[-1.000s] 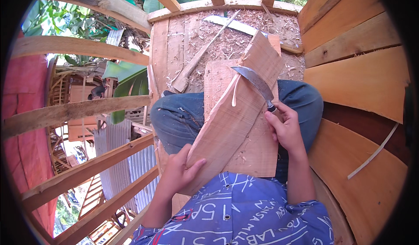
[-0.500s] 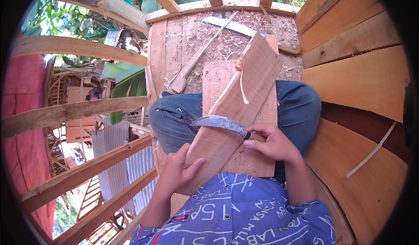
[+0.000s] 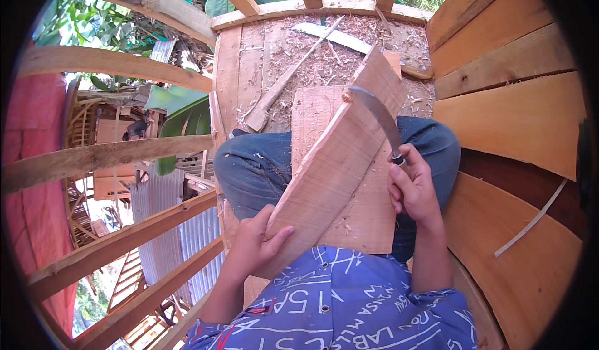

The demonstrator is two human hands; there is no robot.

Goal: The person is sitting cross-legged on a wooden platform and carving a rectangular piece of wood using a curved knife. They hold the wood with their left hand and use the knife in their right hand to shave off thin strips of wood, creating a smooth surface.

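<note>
Knife (image 3: 384, 116) farther up, handle (image 3: 399, 160) mostly hidden

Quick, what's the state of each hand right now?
Left hand: closed, gripping the slanted board.
Right hand: closed, holding the curved knife.

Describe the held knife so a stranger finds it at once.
From the blue shirt, look up to the slanting board. Beside it, the right hand holds the knife, its blade over the board. Unlike the long blade lying among shavings, it is hooked and held.
</note>
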